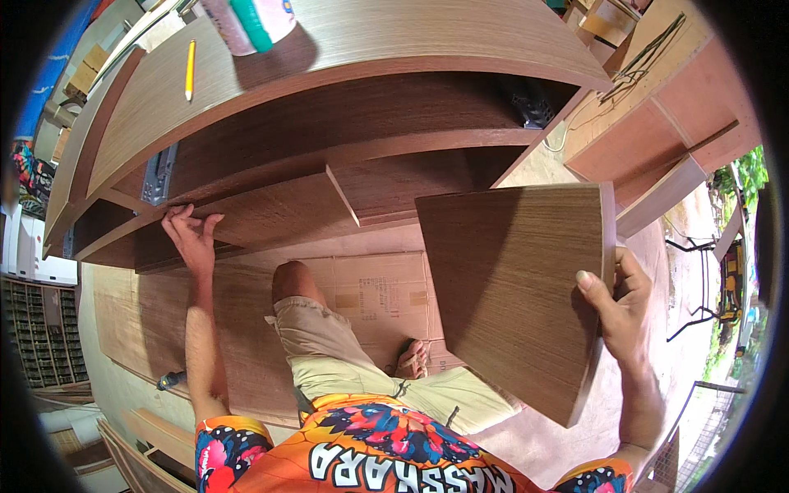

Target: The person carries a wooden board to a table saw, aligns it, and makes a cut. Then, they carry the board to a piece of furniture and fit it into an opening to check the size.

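A long cabinet [460, 70] in brown wood-grain board stretches across the upper half of the view, with open compartments facing me. My left hand [193, 237] has its fingers bent at the upper edge of a dark wood-grain panel [288, 209], which sits in the cabinet's lower opening; the thumb rests apart from the fingers. On the other side, my right hand [620, 304] grips the right edge of a loose wood-grain board [514, 279]. Its thumb lies on the broad face while the fingers wrap behind. This board is held tilted, in front of the cabinet's right part.
Metal drawer runners [159, 174] are fixed inside the upper compartment. A yellow pencil [190, 72] and a white-and-green container [251, 25] rest on the cabinet top. Flattened cardboard [374, 287] covers the floor between my legs. Large boards [657, 148] lie at the far right.
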A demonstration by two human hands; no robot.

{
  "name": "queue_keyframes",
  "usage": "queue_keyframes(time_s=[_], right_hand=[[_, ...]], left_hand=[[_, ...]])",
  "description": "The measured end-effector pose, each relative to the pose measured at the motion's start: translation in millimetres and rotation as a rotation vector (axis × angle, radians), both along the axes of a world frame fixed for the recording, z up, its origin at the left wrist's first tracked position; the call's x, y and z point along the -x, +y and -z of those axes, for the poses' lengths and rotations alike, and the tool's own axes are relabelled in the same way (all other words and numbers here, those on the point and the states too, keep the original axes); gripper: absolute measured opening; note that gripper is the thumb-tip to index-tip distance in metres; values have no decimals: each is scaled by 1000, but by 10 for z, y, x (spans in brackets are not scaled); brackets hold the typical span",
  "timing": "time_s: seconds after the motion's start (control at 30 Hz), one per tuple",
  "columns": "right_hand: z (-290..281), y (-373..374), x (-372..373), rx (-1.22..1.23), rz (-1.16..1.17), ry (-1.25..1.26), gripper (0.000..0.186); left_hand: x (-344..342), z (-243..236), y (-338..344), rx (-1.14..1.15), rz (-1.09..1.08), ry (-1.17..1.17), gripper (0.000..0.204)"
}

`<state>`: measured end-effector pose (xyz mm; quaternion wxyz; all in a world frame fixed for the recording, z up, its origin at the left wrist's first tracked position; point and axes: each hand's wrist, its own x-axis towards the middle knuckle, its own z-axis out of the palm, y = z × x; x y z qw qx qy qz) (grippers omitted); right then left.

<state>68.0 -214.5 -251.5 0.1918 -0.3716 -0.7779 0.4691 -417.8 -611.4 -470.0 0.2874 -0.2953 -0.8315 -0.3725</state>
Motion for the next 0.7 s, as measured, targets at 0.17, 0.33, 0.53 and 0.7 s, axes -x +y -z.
queue_keyframes(time_s=[0.17,0.33,0.53,0.7], right_hand=[[493,141,-315,258,66,95,35],[891,281,-382,376,167,154,42],[1218,445,-497,541,338,13,53],[1568,366,-556,477,420,166,61]], left_hand=[[-13,-160,108,144,-78,45,50],[-108,-331,47,273,-151,27,50],[-240,-397,256,301,-191,-29,53],[-252,-400,259,256,-202,-74,54]])
